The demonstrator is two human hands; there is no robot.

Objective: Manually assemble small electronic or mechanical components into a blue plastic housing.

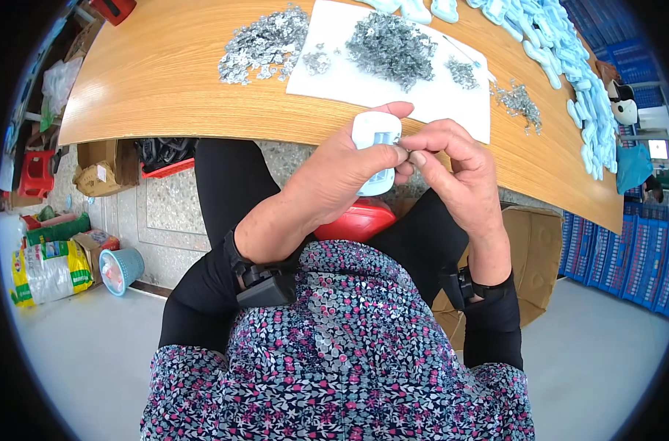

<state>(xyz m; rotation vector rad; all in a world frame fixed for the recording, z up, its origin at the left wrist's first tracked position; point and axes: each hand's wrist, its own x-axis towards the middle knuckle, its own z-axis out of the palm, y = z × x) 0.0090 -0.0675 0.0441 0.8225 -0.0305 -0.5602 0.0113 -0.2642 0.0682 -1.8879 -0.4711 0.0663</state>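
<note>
Head view records one left hand [342,165] clamped on a light blue plastic piece [384,125], the thumb laid across its middle. The piece stands nearly lengthwise above the lap, just beside the near edge of the table [165,66]. Its ends are rounded, its surface is smooth and pale, and rectangular recesses show in the upward face, above and below the thumb. The right hand [463,173] is at its right edge, thumb and forefinger pinched together on a small dark part [408,152], too small to identify. The fingertips of both hands meet there.

Count, left to right: one red stool [37,173] and one light blue basket [132,264] on the floor; five piles of small metal parts on the table. One large pile [264,44] lies on bare wood; three, small, large and small, lie on one white sheet [452,106]; one small pile [522,104] lies on wood beyond it. Light blue pieces [555,48] line the table's far right edge, overlapping too much to count.
</note>
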